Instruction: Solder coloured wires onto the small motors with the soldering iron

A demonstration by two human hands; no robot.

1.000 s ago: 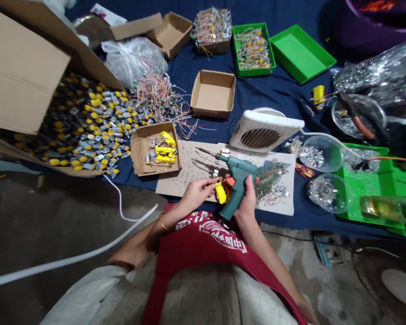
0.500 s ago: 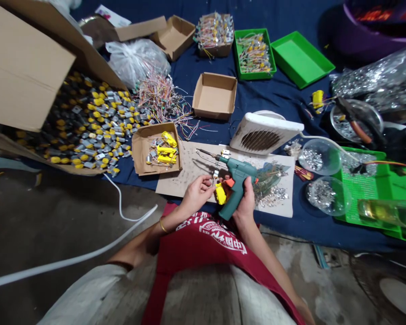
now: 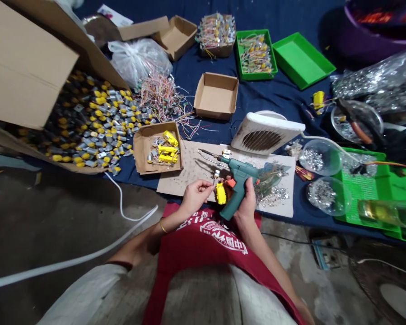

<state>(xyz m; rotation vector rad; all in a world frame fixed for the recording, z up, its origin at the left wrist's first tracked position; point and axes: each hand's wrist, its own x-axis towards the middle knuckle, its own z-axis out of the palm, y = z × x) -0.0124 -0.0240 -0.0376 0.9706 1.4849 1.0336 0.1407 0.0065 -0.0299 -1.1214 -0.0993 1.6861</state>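
One green soldering gun [image 3: 238,178] is gripped in the right hand [image 3: 246,201], with the fingers wrapped round the handle. One yellow-capped motor [image 3: 221,193] is positioned against the gun, between both hands. The left hand [image 3: 196,196] is pinching a small item at the fingertips; its kind cannot be determined. Two clear plastic bowls [image 3: 319,156] contain silver pieces. One cardboard box [image 3: 143,155] contains yellow parts, and one green tray [image 3: 255,56] contains wired motors. Both forearms are angled inward above the lap.
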